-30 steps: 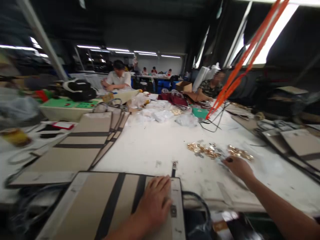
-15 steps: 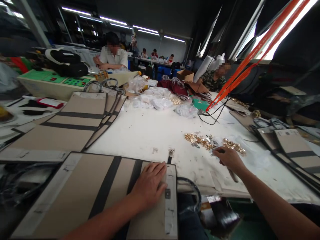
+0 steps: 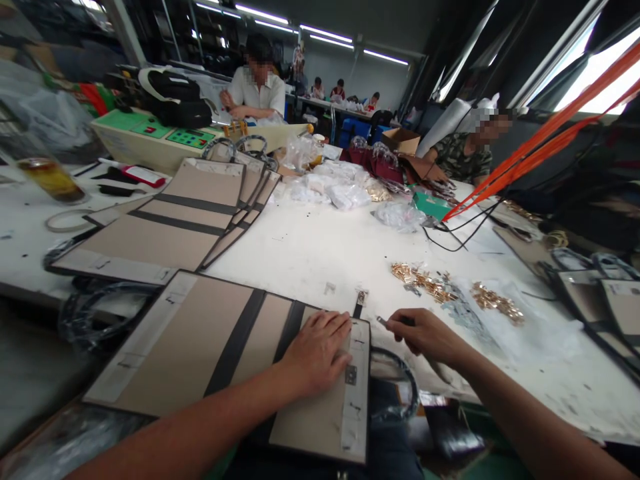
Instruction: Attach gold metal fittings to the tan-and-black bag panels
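Note:
My left hand (image 3: pixel 317 350) lies flat, fingers extended, on a beige panel (image 3: pixel 200 333) with dark straps, near its right end. A white strip with a small dark square plate (image 3: pixel 351 375) runs along that end. My right hand (image 3: pixel 425 333) pinches a small metal piece (image 3: pixel 382 321) just right of the panel's upper corner. Beyond that corner a short dark tab with a metal end (image 3: pixel 361 299) sticks out. A dark plastic-wrapped handle (image 3: pixel 407 380) loops from the panel's right edge.
Gold metal parts (image 3: pixel 425 283) lie in a pile on the white table (image 3: pixel 310 247), with more gold pieces (image 3: pixel 497 303) on plastic to the right. Stacked panels (image 3: pixel 185 213) are at the left. Orange straps (image 3: pixel 540 133) hang at the right. Two people sit across the table.
My right hand has moved left from the pile of metal parts toward the panel, with a small metal piece in its fingers. My left hand still rests on the panel. The view has shifted left.

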A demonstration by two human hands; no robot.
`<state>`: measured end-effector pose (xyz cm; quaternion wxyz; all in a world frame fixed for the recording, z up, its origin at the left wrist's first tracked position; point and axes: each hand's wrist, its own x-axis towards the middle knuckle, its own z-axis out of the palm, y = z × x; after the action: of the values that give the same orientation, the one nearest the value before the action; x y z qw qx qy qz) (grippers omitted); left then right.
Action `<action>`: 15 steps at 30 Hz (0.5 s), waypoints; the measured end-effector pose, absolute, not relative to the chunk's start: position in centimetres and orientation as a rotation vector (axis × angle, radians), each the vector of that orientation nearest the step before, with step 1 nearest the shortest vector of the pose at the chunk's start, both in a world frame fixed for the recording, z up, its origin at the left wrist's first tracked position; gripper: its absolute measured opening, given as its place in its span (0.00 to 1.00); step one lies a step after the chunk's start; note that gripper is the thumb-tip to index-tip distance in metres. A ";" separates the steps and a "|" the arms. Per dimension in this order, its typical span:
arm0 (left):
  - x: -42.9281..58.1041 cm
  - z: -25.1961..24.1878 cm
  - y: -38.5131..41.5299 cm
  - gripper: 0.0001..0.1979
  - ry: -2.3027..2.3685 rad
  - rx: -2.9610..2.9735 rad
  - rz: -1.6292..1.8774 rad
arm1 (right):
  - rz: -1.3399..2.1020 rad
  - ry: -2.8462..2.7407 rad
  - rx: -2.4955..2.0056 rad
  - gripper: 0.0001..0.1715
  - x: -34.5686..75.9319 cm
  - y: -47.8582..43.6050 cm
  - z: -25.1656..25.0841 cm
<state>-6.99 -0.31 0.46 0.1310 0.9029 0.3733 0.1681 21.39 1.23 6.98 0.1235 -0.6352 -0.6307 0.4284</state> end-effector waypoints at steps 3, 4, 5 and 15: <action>-7.0 0.6 -0.4 0.30 1.084 2.614 0.487 | 1.309 -1.971 -1.711 0.20 18.0 1.1 6.5; -7.0 0.6 -0.4 0.30 1.081 2.611 0.488 | 1.270 -2.034 -1.687 0.19 17.2 1.3 6.4; -7.0 0.5 -0.4 0.31 1.081 2.607 0.490 | 1.222 -2.093 -1.679 0.18 16.7 1.5 6.3; -7.0 0.3 -0.3 0.32 1.075 2.609 0.484 | 1.255 -2.052 -1.885 0.16 15.4 2.8 5.9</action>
<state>-7.05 -0.30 0.26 0.1387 0.9025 0.3717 0.1675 15.38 2.78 5.92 0.0426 -0.6162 -0.6709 0.4103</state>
